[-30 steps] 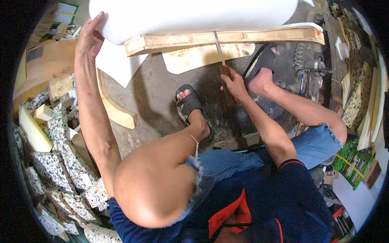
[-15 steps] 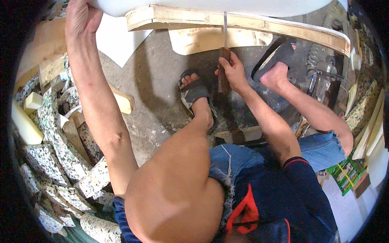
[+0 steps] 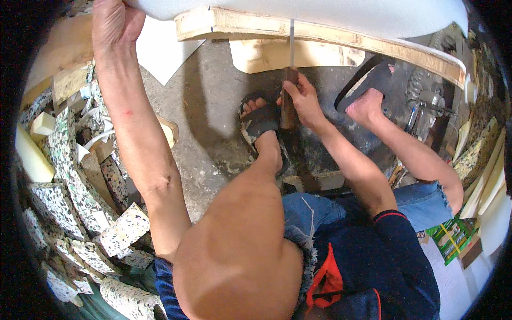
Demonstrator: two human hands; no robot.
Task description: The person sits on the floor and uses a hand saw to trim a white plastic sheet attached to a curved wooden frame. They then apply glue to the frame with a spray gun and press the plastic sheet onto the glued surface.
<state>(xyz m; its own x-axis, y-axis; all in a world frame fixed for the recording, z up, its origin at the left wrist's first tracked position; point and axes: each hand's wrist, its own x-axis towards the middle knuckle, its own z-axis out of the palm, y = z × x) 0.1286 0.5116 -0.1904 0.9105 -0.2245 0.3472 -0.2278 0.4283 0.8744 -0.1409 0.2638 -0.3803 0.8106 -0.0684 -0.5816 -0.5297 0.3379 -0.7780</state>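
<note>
One flat-bladed tool (image 3: 291,61) is clasped in the right hand (image 3: 304,101), the nearer grip, its long axis running away to the curved wooden piece (image 3: 250,25) ahead; the left hand (image 3: 116,25) is by the white slab (image 3: 330,13), its hold hidden; speckled foam scraps (image 3: 69,160) flank the grey floor (image 3: 168,109)

1. Bare left hand (image 3: 118,24): fingers cut off by the top edge; grip cannot be told.
2. Broad, smooth white piece (image 3: 346,15): upper part out of frame.
3. Flat-bladed metal tool with brown wooden handle (image 3: 290,73): whether the blade's tip shows, uncertain.
4. Bare right hand (image 3: 304,101): some fingers partly hidden behind the handle.
5. Pale, blunt-ended wooden piece (image 3: 170,132): largely behind the left forearm (image 3: 143,138).
6. Flat pale panel (image 3: 320,56): upper edge hidden by long, pale wooden board (image 3: 330,37).
7. Silvery metal device (image 3: 426,97): too unclear to identify.
</note>
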